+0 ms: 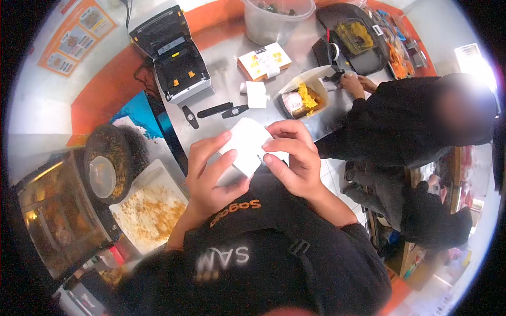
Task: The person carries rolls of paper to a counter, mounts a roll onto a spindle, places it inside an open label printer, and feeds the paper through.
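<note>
A white paper roll is held between both hands, in front of the dark apron. My left hand grips its left side with fingers and thumb spread around it. At its right edge, the fingertips of my right hand pinch the paper. Beyond the hands, a smaller white paper piece lies on the metal table. Black plastic parts rest left of it. An opened printer stands at the back left, its lid raised.
An open food box and a closed box are on the table, with a clear tub behind. A co-worker reaches in from the right. A crumb-covered tray lies at the left.
</note>
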The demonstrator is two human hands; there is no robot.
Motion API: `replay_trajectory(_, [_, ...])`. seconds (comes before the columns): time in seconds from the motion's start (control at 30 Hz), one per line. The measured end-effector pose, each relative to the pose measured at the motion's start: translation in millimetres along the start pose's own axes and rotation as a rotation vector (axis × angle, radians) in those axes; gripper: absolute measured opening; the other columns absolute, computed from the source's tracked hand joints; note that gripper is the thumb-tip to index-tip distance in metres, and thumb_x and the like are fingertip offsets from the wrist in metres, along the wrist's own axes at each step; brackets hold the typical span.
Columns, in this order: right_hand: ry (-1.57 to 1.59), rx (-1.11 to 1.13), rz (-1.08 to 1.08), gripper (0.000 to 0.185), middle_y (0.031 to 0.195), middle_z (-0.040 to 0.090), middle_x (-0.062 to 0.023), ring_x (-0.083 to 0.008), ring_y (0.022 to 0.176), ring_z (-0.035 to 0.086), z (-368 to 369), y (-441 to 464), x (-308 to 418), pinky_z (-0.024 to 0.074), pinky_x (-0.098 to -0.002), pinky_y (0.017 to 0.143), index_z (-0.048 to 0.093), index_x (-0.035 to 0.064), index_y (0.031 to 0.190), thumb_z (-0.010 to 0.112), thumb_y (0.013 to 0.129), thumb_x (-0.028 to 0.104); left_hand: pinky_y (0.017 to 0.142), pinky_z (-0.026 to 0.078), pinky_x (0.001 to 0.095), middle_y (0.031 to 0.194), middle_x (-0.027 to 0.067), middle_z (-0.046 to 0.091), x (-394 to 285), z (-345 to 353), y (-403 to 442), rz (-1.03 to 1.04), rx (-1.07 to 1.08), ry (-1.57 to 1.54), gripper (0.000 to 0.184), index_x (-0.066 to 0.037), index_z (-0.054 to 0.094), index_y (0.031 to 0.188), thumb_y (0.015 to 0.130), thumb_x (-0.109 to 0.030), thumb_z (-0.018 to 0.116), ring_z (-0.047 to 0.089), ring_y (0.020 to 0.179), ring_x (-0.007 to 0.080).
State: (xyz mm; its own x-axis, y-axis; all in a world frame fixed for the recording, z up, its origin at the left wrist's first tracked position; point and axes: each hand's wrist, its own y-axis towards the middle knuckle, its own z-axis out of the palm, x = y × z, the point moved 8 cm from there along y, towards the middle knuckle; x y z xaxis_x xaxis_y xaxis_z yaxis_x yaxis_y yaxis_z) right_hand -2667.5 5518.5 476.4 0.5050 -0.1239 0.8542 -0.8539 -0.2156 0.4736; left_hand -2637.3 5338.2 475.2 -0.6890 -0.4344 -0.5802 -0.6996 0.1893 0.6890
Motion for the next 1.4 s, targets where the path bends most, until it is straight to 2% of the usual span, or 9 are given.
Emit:
replay_trajectory(0.07, [0.002, -0.002, -0.010, 0.023, 0.114, 0.062, -0.0173, -0.0314, 0.105, 0.062, -1, -2, 1, 0.0495, -0.0383, 0.088, 0.071, 0.0051, 0.106, 0.072, 0.083, 0.002, 0.090, 0.053, 0.0447, 0.132, 0.0269, 0.059, -3, 1, 1, 0.000, 0.008, 0.030, 0.071, -0.006, 0.055, 0.128, 0.063, -0.007, 0.084, 0.060, 0.113, 0.0383])
replay_trajectory(0.13, [-0.004, -0.003, 0.002, 0.020, 0.114, 0.062, -0.0173, -0.0311, 0.103, 0.062, -1, -3, 0, 0.0495, -0.0382, 0.087, 0.070, 0.0048, 0.104, 0.072, 0.084, 0.002, 0.086, 0.052, 0.0442, 0.131, 0.0186, 0.060, -5, 0, 2, -0.007, -0.036, 0.040, 0.063, -0.008, 0.063, 0.119, 0.061, -0.011, 0.085, 0.061, 0.106, 0.0359])
replay_trajectory(0.23, [0.000, -0.035, 0.037, 0.019, 0.114, 0.062, -0.0174, -0.0312, 0.103, 0.062, 0, -4, 1, 0.0494, -0.0379, 0.087, 0.069, 0.0046, 0.103, 0.072, 0.084, 0.003, 0.088, 0.051, 0.0457, 0.134, 0.0243, 0.058, -12, -1, 3, 0.045, 0.022, 0.098, 0.069, -0.007, 0.056, 0.127, 0.063, -0.010, 0.084, 0.060, 0.109, 0.0371])
replay_trajectory(0.37, [0.001, -0.037, 0.008, 0.018, 0.114, 0.062, -0.0172, -0.0313, 0.103, 0.062, 0, -6, 0, 0.0491, -0.0377, 0.087, 0.069, 0.0046, 0.103, 0.072, 0.085, 0.003, 0.089, 0.051, 0.0463, 0.134, 0.0238, 0.057, -16, -2, 2, 0.053, 0.031, 0.109, 0.069, -0.007, 0.057, 0.127, 0.064, -0.011, 0.084, 0.060, 0.109, 0.0374])
replay_trajectory(0.57, [-0.032, -0.008, -0.004, 0.015, 0.112, 0.062, -0.0161, -0.0314, 0.102, 0.062, -1, -4, -3, 0.0485, -0.0376, 0.087, 0.067, 0.0049, 0.100, 0.071, 0.086, 0.004, 0.088, 0.051, 0.0459, 0.132, 0.0215, 0.060, -19, -1, 4, 0.048, 0.034, 0.129, 0.061, -0.006, 0.062, 0.121, 0.065, -0.011, 0.084, 0.060, 0.107, 0.0376])
replay_trajectory(0.63, [-0.017, 0.002, 0.036, 0.014, 0.110, 0.062, -0.0158, -0.0312, 0.100, 0.062, 0, -5, -9, 0.0482, -0.0373, 0.087, 0.065, 0.0055, 0.098, 0.071, 0.086, 0.004, 0.086, 0.053, 0.0436, 0.129, 0.0161, 0.062, -17, -2, 6, -0.006, 0.018, 0.109, 0.055, -0.006, 0.070, 0.109, 0.057, -0.006, 0.085, 0.062, 0.103, 0.0346])
replay_trajectory(0.73, [-0.013, 0.038, 0.054, 0.014, 0.109, 0.061, -0.0154, -0.0309, 0.100, 0.062, 0, -2, -11, 0.0481, -0.0372, 0.087, 0.063, 0.0061, 0.097, 0.070, 0.086, 0.004, 0.087, 0.052, 0.0458, 0.130, 0.0205, 0.062, -14, 2, 1, 0.018, 0.076, 0.136, 0.056, -0.005, 0.065, 0.113, 0.061, -0.010, 0.085, 0.061, 0.106, 0.0385])
replay_trajectory(1.03, [-0.052, -0.012, -0.065, 0.016, 0.113, 0.067, -0.0173, -0.0311, 0.099, 0.066, -3, -3, -8, 0.0524, -0.0386, 0.085, 0.067, 0.0064, 0.099, 0.073, 0.084, 0.004, 0.087, 0.054, 0.0448, 0.129, 0.0168, 0.060, -24, 0, 2, 0.118, 0.062, 0.203, 0.055, -0.007, 0.066, 0.106, 0.055, -0.001, 0.085, 0.061, 0.108, 0.0380])
replay_trajectory(1.4, [0.016, -0.093, -0.095, 0.010, 0.115, 0.066, -0.0185, -0.0289, 0.100, 0.066, -4, -7, -12, 0.0562, -0.0364, 0.084, 0.071, 0.0047, 0.096, 0.073, 0.086, 0.004, 0.083, 0.053, 0.0444, 0.128, 0.0203, 0.061, -22, -1, 7, 0.069, 0.036, 0.164, 0.056, -0.005, 0.065, 0.109, 0.058, -0.005, 0.086, 0.062, 0.103, 0.0376])
